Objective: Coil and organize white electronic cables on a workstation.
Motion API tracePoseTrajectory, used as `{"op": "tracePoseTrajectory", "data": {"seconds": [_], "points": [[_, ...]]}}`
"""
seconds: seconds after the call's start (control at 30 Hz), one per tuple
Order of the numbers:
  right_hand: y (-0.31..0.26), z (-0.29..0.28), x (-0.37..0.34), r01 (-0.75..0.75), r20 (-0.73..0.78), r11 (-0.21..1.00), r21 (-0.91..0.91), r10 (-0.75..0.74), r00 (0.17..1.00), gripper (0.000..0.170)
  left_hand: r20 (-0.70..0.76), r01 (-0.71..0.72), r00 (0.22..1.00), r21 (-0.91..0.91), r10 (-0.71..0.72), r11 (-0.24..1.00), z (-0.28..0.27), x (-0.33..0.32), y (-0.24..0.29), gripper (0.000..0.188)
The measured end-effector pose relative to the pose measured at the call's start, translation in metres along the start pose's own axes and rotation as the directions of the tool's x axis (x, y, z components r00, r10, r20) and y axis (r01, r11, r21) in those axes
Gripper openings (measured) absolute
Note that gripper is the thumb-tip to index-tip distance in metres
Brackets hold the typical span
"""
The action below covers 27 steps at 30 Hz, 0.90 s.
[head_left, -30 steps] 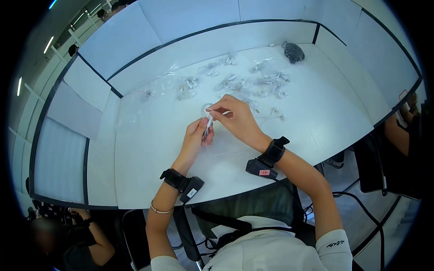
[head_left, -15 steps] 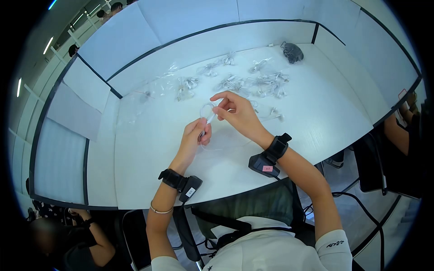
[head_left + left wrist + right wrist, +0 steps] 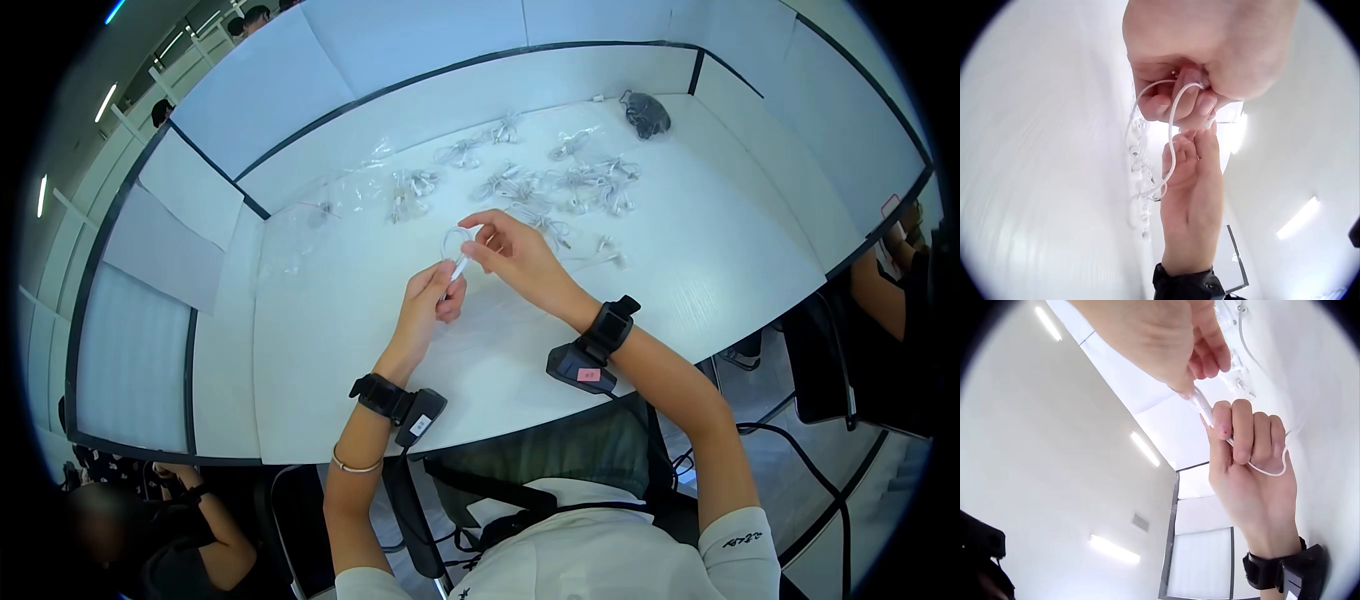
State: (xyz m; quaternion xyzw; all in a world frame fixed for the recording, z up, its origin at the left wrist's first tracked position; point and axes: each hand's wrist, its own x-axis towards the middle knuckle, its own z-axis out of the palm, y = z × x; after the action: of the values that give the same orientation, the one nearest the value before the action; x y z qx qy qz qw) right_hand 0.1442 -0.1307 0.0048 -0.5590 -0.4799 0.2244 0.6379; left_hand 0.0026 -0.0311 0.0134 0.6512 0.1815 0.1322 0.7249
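white, smooth-looking: a coiled cable (image 3: pixel 1203 407) is sitting between both hands near the centre of the head frame, its loop showing just above the left hand (image 3: pixel 432 296) there, clear of the tabletop (image 3: pixel 340 340). left hand is gripping the lower part, fingers curling round it; a slack strand (image 3: pixel 1171 122) is bowing out from that grip in the left wrist frame. right hand (image 3: pixel 520 255) is closing thumb and finger on the coil's upper end; index partly hidden. more white cables (image 3: pixel 515 185) are lying across upper centre, a dark grey pouch (image 3: pixel 648 116) at upper right.

handling, by judgement: light, limp, probably springing open if let go; jacket likely slipping slightly. sharp kinks may be straining the wire inside. best hold: pinching all gathered strands together mid-bundle, leaving the slack strand free.
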Motion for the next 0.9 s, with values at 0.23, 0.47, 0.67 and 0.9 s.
{"op": "tracePoseTrajectory", "data": {"seconds": [0.23, 0.47, 0.67, 0.9], "points": [[-0.01, -0.006, 0.002, -0.204, 0.28, 0.939, 0.278, 0.124, 0.952, 0.033, 0.176, 0.051, 0.984, -0.093, -0.034, 0.994, -0.008, 0.0, -0.001, 0.039], [-0.021, -0.01, 0.001, -0.189, 0.347, 0.945, 0.269, 0.088, 0.934, 0.034, 0.232, 0.077, 0.971, -0.099, -0.052, 0.992, -0.008, -0.001, 0.003, 0.042], [-0.018, -0.008, 0.002, -0.171, 0.273, 0.924, 0.342, 0.077, 0.959, 0.026, 0.264, 0.017, 0.965, -0.092, 0.008, 0.996, -0.005, -0.003, 0.009, 0.038], [-0.014, -0.006, 0.003, -0.141, 0.226, 0.938, 0.316, 0.07, 0.972, 0.024, 0.258, -0.009, 0.966, -0.041, 0.019, 0.999, -0.003, -0.004, 0.01, 0.038]]}}
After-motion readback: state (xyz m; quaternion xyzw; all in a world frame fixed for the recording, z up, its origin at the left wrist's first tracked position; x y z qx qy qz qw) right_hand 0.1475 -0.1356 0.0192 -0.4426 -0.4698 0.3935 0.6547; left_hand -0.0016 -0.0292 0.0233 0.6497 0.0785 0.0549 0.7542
